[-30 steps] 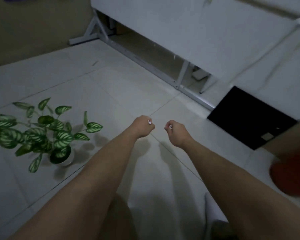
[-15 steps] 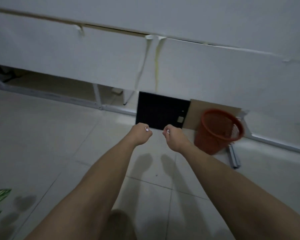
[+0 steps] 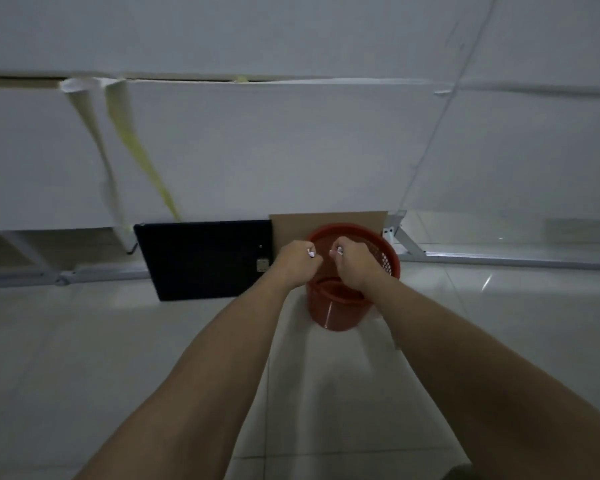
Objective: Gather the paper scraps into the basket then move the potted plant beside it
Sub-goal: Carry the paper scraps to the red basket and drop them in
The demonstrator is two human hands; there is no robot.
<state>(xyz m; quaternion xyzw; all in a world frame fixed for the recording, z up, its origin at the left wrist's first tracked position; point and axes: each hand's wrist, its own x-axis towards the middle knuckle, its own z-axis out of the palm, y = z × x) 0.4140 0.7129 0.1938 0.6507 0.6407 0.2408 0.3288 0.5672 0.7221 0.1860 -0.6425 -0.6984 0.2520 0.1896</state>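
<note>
A red plastic basket (image 3: pixel 388 261) with a mesh upper wall stands on the tiled floor against the white wall. Both my fists are held out over its mouth. My left hand (image 3: pixel 296 263) is closed above the basket's left rim, with a small white paper scrap (image 3: pixel 311 253) showing between its fingers. My right hand (image 3: pixel 354 263) is closed over the middle of the opening, with another white scrap (image 3: pixel 338 251) peeking from its fingertips. The potted plant is out of view.
A black panel (image 3: pixel 205 258) leans on the wall left of the basket, with a brown cardboard sheet (image 3: pixel 326 219) behind the basket. A grey metal frame rail (image 3: pixel 499 258) runs along the floor. Two paper strips (image 3: pixel 118 133) hang from the wall.
The view has swung right, away from the potted plant, and closer to the basket. Both closed fists have moved from over bare floor to above the basket's mouth.
</note>
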